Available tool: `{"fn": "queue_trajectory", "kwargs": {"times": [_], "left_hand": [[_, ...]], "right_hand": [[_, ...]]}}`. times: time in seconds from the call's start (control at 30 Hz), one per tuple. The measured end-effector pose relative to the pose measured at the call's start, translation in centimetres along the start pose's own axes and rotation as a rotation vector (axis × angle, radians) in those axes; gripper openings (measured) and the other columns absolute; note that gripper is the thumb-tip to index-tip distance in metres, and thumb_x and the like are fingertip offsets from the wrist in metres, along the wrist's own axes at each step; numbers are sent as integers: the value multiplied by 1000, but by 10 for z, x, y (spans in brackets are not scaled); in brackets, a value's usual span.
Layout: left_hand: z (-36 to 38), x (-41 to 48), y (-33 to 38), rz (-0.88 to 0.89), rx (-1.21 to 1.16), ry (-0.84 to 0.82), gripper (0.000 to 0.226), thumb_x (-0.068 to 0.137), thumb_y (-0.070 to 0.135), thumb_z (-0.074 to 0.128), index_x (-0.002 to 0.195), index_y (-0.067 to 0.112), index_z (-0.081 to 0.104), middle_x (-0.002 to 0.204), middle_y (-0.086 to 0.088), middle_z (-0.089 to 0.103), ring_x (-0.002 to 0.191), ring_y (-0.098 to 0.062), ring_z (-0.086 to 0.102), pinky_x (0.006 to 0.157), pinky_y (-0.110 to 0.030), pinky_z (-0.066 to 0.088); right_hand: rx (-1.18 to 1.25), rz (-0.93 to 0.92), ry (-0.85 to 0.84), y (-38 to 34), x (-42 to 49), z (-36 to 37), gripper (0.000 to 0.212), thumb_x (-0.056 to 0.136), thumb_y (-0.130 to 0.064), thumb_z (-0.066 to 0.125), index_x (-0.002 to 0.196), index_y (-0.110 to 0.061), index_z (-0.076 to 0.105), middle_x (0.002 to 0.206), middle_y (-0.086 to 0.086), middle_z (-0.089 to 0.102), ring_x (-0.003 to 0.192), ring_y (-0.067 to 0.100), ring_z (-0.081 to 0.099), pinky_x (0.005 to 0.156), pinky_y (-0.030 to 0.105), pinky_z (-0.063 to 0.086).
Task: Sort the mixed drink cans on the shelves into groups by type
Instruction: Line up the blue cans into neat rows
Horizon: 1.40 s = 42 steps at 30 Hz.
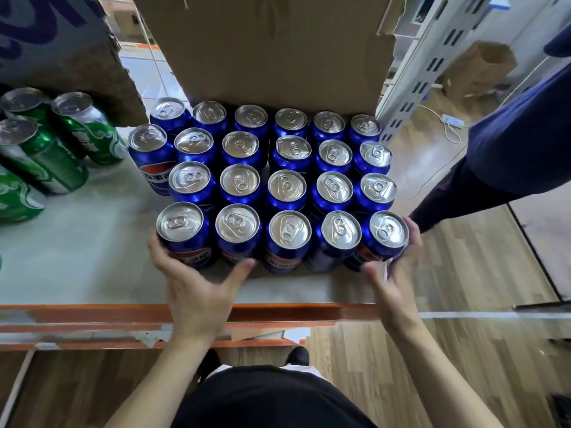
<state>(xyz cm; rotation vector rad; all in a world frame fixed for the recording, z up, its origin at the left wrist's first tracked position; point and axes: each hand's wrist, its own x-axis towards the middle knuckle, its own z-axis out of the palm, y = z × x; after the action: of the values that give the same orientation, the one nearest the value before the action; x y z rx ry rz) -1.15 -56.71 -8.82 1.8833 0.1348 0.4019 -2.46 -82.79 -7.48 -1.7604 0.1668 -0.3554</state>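
Surroundings: a cardboard box (272, 47) stands at the top centre of the frame, directly behind the blue cans; a second cardboard panel (61, 50) with purple print hangs over the upper left.
Upright: a grey slotted shelf post (423, 72) rises at the upper right, just beside the back row.
Second person: a dark blue sleeve (509, 143) reaches in from the right edge, above the wooden floor (463, 350).
Blue cans (262, 183): a tight block in the middle of the frame on the pale shelf (77, 257), all upright, tabs up.
Green cans (46, 149): a loose cluster at the left edge, apart from the blue block.
Left hand (197, 288): fingers wrapped round the front-left can (182, 233), thumb spread toward the next can.
Right hand (398, 267): fingers curled round the front-right can (383, 239), at the shelf's right end.
Shelf edge: an orange rail (92, 313) runs across below both hands.
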Motion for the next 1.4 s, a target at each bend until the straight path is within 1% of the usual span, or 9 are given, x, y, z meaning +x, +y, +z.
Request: {"fn": "queue_trajectory", "kwargs": {"times": [0.1, 0.17, 0.3, 0.47, 0.67, 0.77, 1.0, 1.2, 1.4], "left_hand": [[-20, 19, -5, -17, -277, -3, 106, 86, 74, 51, 151, 4, 6, 156, -7, 26, 144, -9, 31, 120, -33, 27], [-33, 43, -9, -102, -460, -64, 101, 86, 76, 48, 152, 5, 23, 156, -13, 34, 144, -21, 35, 119, -42, 30], [-31, 62, -9, -225, -569, -209, 93, 80, 79, 53, 143, 11, 46, 137, -7, 61, 131, -27, 53, 106, -38, 47], [-35, 62, -9, -211, -547, -307, 102, 79, 82, 50, 146, 6, 42, 135, -7, 62, 130, -29, 54, 105, -39, 48], [-67, 98, 12, 247, -15, -195, 62, 98, 53, 35, 144, 12, 42, 151, -8, 43, 142, -20, 38, 118, -45, 29], [-70, 135, 31, 326, 345, -270, 71, 92, 56, 37, 148, 13, 41, 160, -6, 30, 148, -21, 24, 121, -34, 16], [-48, 151, 26, 225, 656, -627, 86, 75, 77, 24, 154, 44, 12, 166, 9, -8, 147, -9, -27, 118, -52, -17], [-71, 168, 29, 382, 598, -375, 78, 87, 63, 27, 150, 20, 40, 164, -3, 19, 149, -26, 12, 119, -49, 10], [-76, 224, 20, -109, 196, -439, 78, 91, 63, 45, 153, 17, 32, 151, -5, 41, 130, -13, 43, 103, -8, 33]], "right_hand": [[294, 113, 69, -7, 20, -23, 96, 73, -82, 56, 149, -31, 29, 153, -4, 37, 141, 11, 37, 122, 49, 19], [335, 172, -5, -17, 37, -27, 106, 68, -90, 49, 153, -29, 29, 159, -8, 33, 144, 6, 33, 124, 47, 13], [308, 166, -174, -27, 48, -12, 93, 78, -80, 53, 152, -27, 33, 157, -1, 38, 144, 19, 36, 121, 50, 23], [244, 144, -198, -27, 50, -11, 87, 86, -74, 47, 154, -23, 28, 158, 1, 37, 146, 24, 34, 120, 55, 23], [37, 125, -270, -30, 78, -31, 69, 87, -67, 44, 147, -38, 26, 129, -47, 46, 126, -18, 42, 112, 25, 36], [-91, 66, -369, -46, 96, -30, 74, 87, -64, 47, 152, -39, 22, 134, -48, 38, 124, -25, 37, 97, 5, 37], [-164, 84, -414, -50, 111, -15, 91, 80, -68, 58, 156, -42, 15, 163, -21, 8, 149, -3, 6, 123, 43, 13], [-62, 131, -306, -47, 117, -20, 74, 89, -54, 47, 156, -39, 19, 156, -31, 24, 140, -10, 27, 113, 34, 26], [-251, 112, -374, -52, 140, -10, 84, 83, -62, 55, 155, -41, 18, 160, -19, 21, 138, -3, 26, 110, 28, 24]]}}
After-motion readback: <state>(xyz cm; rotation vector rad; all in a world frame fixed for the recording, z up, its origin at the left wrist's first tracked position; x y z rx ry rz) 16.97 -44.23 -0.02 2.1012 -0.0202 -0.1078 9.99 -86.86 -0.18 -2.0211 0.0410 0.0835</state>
